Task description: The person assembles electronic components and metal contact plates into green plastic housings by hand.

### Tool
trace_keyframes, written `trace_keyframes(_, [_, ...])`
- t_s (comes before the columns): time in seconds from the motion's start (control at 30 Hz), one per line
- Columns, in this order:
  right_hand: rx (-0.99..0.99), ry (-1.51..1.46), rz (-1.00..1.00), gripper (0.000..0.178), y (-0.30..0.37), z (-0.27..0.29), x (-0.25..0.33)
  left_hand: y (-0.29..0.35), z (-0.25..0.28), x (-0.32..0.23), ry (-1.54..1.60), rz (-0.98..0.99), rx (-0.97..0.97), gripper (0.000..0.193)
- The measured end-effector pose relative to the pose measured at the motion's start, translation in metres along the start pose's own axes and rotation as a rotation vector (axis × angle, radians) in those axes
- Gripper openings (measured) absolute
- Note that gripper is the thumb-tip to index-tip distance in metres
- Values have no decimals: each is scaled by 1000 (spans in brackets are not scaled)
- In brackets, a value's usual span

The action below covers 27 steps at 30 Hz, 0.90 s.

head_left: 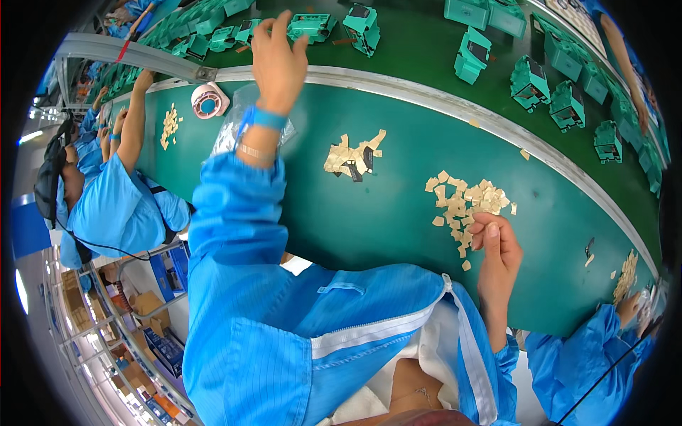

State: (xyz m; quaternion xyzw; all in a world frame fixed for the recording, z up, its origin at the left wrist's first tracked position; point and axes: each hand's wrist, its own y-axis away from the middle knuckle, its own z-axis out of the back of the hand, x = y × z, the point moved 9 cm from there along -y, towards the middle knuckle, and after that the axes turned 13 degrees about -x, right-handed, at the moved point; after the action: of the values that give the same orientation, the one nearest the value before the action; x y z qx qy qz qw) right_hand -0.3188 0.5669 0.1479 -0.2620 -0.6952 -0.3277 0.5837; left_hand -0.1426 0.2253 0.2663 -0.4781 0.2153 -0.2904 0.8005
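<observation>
Blue jacket cloth lies closest, filling the lower part of the view around six o'clock, with a white-edged zip slanting across it. Reaching toward eleven o'clock, the left hand, a blue wristband at its wrist, is held past a pale rail over a dark green belt. Its fingers are spread wide, just beside a green housing at twelve o'clock; whether they touch it I cannot tell. More boxy green housings with black panels stand along the belt between one and three o'clock.

Between three and four o'clock, the right hand is at the lower edge of a loose pile of small beige pieces on the green table. Its fingers are narrow, thumb near forefinger; I cannot tell whether they hold a piece. Near twelve o'clock lies a beige-and-black heap. Toward ten o'clock, a pink fan sits beside a clear bag.
</observation>
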Motion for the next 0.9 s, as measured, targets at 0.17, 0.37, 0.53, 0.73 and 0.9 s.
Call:
trace_keyframes(0.17, [-1,58,-32,22,6,-3,-4,79,43,-93,331,-69,410,22])
trace_keyframes(0.37, [117,59,15,17,17,-23,7,116,25,-92,330,150,745,14])
trace_keyframes(0.53, [98,34,23,15,16,-25,4,109,33,-97,592,299,682,12])
trace_keyframes(0.73, [138,-1,61,16,5,-49,4,128,54,-128,1118,846,735,20])
trace_keyframes(0.9, [115,-87,10,19,-8,-77,-8,143,71,-136,1158,955,665,22])
